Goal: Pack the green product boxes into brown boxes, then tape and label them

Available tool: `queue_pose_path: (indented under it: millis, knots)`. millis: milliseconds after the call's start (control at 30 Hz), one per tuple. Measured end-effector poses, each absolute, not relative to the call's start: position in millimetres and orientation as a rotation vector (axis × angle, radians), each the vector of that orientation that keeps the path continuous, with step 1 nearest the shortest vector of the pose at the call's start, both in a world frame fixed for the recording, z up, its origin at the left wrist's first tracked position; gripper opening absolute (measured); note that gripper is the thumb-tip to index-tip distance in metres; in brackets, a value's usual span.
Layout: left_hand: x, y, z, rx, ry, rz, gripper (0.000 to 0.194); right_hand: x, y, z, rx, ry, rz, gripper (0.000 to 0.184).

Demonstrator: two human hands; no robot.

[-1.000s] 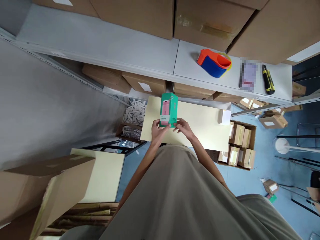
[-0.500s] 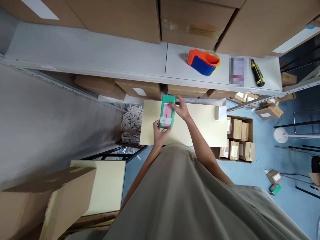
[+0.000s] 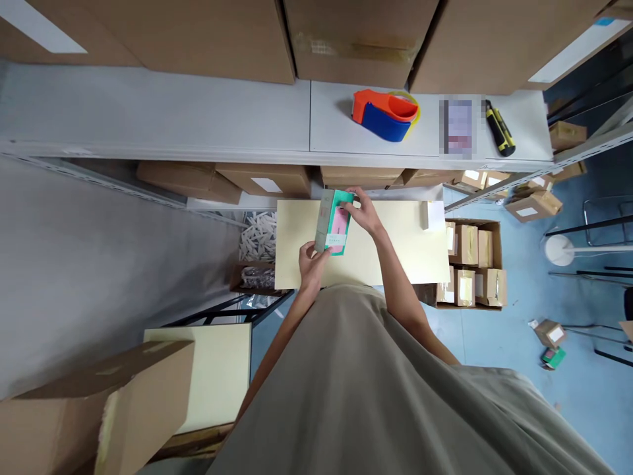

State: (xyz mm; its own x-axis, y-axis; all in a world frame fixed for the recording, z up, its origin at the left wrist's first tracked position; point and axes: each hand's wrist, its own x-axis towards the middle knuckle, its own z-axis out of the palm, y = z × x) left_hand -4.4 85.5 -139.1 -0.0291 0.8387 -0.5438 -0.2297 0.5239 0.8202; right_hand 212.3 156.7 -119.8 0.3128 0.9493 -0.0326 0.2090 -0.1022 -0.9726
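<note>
A green product box [image 3: 335, 223] with a pink picture and a pale printed side is held above the cream tabletop [image 3: 390, 254]. My left hand [image 3: 311, 264] grips its lower end, fingers at the side and thumb at the bottom edge. At the upper right corner, my right hand [image 3: 363, 212] is closed on the same box, its thumb on the front face. A small white box [image 3: 434, 216] stands at the right end of the tabletop.
On the grey shelf [image 3: 208, 112] ahead lie an orange and blue tape dispenser [image 3: 386, 115] and a yellow and black utility knife [image 3: 500, 128]. A carton of small brown boxes [image 3: 465, 245] is at the right. A large open carton [image 3: 143, 409] stands at lower left.
The green box has turned about its long axis, so its pale left side now shows beside the front. Both hands stay on it. The view has shifted slightly.
</note>
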Motion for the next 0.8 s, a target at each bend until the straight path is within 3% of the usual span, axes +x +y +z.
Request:
queue_pose_path:
  millis: [133, 300, 400, 800]
  knots:
    - [0.9, 82.0, -140.0, 0.627, 1.354, 0.935, 0.070, 206.0, 154.8, -114.1, -1.652, -1.142, 0.823, 0.048]
    - [-7.6, 81.2, -136.5, 0.273, 1.201, 0.807, 0.032, 203.1, 150.6, -112.7, -1.585, -1.183, 0.824, 0.037]
    - [-12.2, 81.1, -136.5, 0.087, 1.139, 0.678, 0.020, 205.2, 145.5, -117.1, -1.571, -1.118, 0.876, 0.039]
    - [-6.6, 68.1, -139.8, 0.142, 1.161, 0.668, 0.022, 212.5, 146.2, -117.5, -1.652, -1.234, 0.886, 0.065]
